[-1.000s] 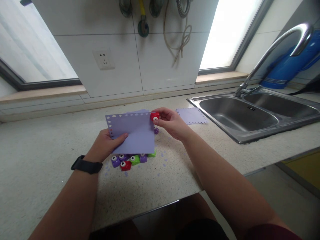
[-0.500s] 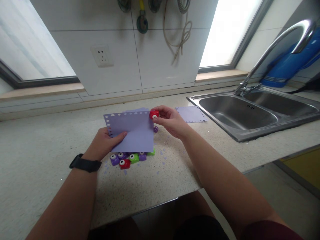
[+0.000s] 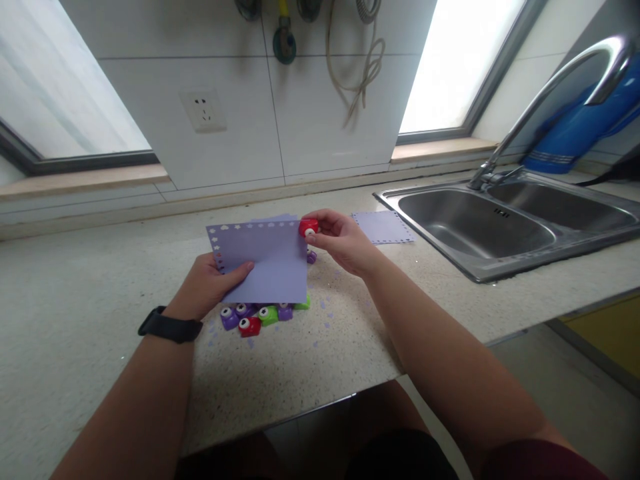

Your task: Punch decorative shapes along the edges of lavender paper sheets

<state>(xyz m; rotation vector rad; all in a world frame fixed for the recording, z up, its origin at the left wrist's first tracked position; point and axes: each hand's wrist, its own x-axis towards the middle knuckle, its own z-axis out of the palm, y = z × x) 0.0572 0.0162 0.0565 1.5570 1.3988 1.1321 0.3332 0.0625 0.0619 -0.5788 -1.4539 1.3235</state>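
Note:
My left hand [image 3: 213, 281] grips a sheet of purple paper [image 3: 267, 263] at its left side, thumb on the face. Small punched shapes, such as stars and a heart, run along its top and left edges. At the top right corner of the sheet, my right hand [image 3: 343, 240] pinches a red craft punch [image 3: 309, 229] between thumb and fingers. Below the sheet lie several more punches on the counter, among them a red punch [image 3: 249, 326], a green punch [image 3: 269, 315] and a purple punch [image 3: 229, 318]. The sheet partly hides some of them.
Another purple sheet [image 3: 383, 227] with punched edges lies on the speckled counter [image 3: 125, 280] to the right. Beyond it is a steel double sink [image 3: 480, 220] with a tall faucet [image 3: 555, 80]. Small purple paper scraps [image 3: 327, 325] are scattered about. A wall socket [image 3: 203, 111] is above.
Almost nothing differs. Both hands keep their places, with the red craft punch still at the sheet's top right corner; the whole view has shifted very slightly.

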